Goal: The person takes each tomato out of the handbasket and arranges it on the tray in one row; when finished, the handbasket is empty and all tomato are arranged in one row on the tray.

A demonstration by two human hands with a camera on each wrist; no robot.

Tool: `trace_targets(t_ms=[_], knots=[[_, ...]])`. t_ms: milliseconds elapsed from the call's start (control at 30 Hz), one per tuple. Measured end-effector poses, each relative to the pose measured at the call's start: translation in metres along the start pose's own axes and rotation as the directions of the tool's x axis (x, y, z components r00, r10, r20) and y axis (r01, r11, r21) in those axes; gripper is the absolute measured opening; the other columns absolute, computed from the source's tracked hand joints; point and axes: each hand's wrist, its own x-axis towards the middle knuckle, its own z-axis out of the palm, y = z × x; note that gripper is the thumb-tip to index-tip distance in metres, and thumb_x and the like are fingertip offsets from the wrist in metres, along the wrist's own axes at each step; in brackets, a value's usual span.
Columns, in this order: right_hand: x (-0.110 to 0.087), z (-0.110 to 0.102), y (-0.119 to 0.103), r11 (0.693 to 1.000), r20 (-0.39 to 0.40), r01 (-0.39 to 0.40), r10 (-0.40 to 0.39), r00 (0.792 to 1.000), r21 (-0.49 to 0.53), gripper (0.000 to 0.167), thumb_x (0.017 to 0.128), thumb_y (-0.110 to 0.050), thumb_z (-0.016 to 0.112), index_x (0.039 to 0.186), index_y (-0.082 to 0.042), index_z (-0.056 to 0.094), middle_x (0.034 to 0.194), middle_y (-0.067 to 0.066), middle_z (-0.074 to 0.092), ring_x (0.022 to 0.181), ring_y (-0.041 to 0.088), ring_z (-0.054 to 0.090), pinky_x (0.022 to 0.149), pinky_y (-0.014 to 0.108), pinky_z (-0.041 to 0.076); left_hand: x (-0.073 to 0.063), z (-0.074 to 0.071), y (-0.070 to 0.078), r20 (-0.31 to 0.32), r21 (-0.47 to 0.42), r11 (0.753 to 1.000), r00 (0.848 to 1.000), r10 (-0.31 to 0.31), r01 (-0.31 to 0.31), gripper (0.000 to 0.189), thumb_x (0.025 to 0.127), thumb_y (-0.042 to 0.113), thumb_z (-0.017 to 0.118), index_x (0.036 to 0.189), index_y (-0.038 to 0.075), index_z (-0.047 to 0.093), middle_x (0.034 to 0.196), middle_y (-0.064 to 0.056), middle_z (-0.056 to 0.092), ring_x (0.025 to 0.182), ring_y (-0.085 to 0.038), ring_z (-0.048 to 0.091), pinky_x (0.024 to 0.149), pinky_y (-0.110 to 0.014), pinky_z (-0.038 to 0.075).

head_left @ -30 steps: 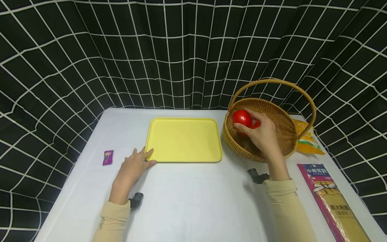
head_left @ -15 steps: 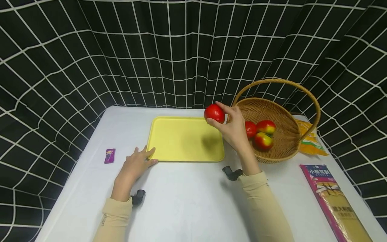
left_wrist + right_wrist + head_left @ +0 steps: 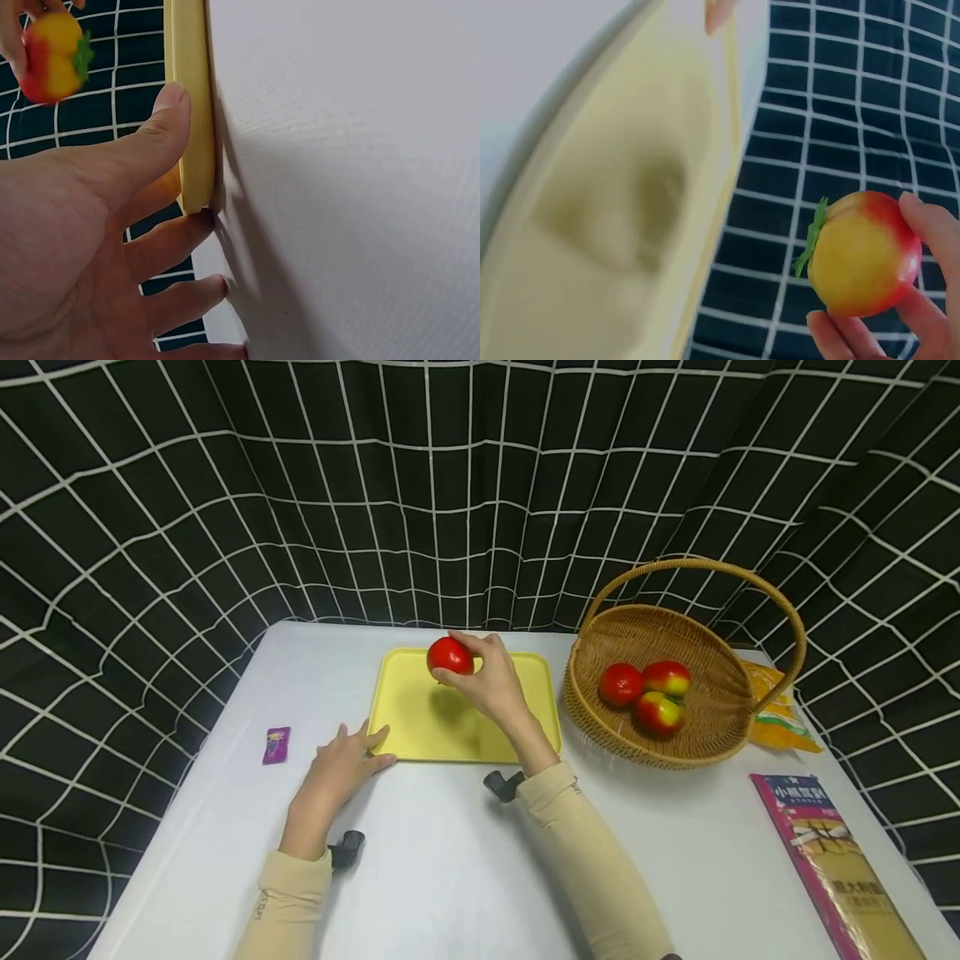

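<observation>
My right hand (image 3: 491, 681) holds a red tomato (image 3: 447, 656) between thumb and fingers, raised over the yellow tray (image 3: 420, 731). In the right wrist view the tomato (image 3: 866, 255) shows a yellow side and a green leafy top, facing down toward the tray (image 3: 697, 300). At the tray's near left corner lies my left hand (image 3: 337, 768), fingers spread. Up close in the left wrist view, its thumb (image 3: 161, 127) lies along the tray's front wall (image 3: 191, 52), and the forefinger touches the corner.
Right of the tray stands a wicker basket (image 3: 716, 685) with a tall handle, containing a red fruit (image 3: 621, 685) and two red-and-yellow fruits (image 3: 660, 714). An orange packet (image 3: 780, 718) and a long pasta packet (image 3: 836, 868) lie farther right. A small purple sachet (image 3: 277, 745) lies left.
My right hand has lifted the tomato out of the basket and carried it left over the tray. The left hand stays at the tray's corner.
</observation>
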Motion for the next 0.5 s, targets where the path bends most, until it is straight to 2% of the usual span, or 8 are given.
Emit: trace_targets(t_ms=[100, 333, 500], knots=[[0.005, 0.019, -0.004, 0.999, 0.037, 0.012, -0.01, 0.999, -0.044, 0.064, 0.089, -0.03, 0.087, 0.149, -0.024, 0.064, 0.122, 0.012, 0.058, 0.121, 0.031, 0.061, 0.103, 0.05, 0.059, 0.0, -0.001, 0.0, 0.006, 0.012, 1.0, 1.0, 0.006, -0.007, 0.06, 0.104, 0.037, 0.067, 0.157, 0.014, 0.051, 0.169, -0.024, 0.033, 0.156, -0.061, 0.019, 0.117, -0.085, 0.019], [0.011, 0.057, -0.008, 0.993, 0.133, -0.023, 0.038, 0.99, -0.112, 0.066, 0.09, -0.033, 0.087, 0.151, -0.027, 0.062, 0.133, 0.015, 0.059, 0.123, 0.038, 0.063, 0.108, 0.051, 0.056, 0.002, -0.004, 0.0, 0.02, 0.026, 0.999, 1.0, 0.019, -0.019, 0.06, 0.103, 0.037, 0.069, 0.156, 0.013, 0.053, 0.167, -0.025, 0.036, 0.153, -0.064, 0.021, 0.115, -0.086, 0.022], [0.013, 0.077, -0.005, 0.985, 0.169, -0.025, 0.054, 0.984, -0.174, 0.065, 0.09, -0.035, 0.086, 0.15, -0.027, 0.063, 0.133, 0.015, 0.061, 0.122, 0.036, 0.064, 0.107, 0.047, 0.056, 0.003, -0.003, 0.0, 0.018, 0.025, 1.0, 1.0, 0.012, -0.012, 0.06, 0.102, 0.036, 0.069, 0.156, 0.013, 0.054, 0.167, -0.025, 0.036, 0.154, -0.063, 0.022, 0.115, -0.087, 0.023]])
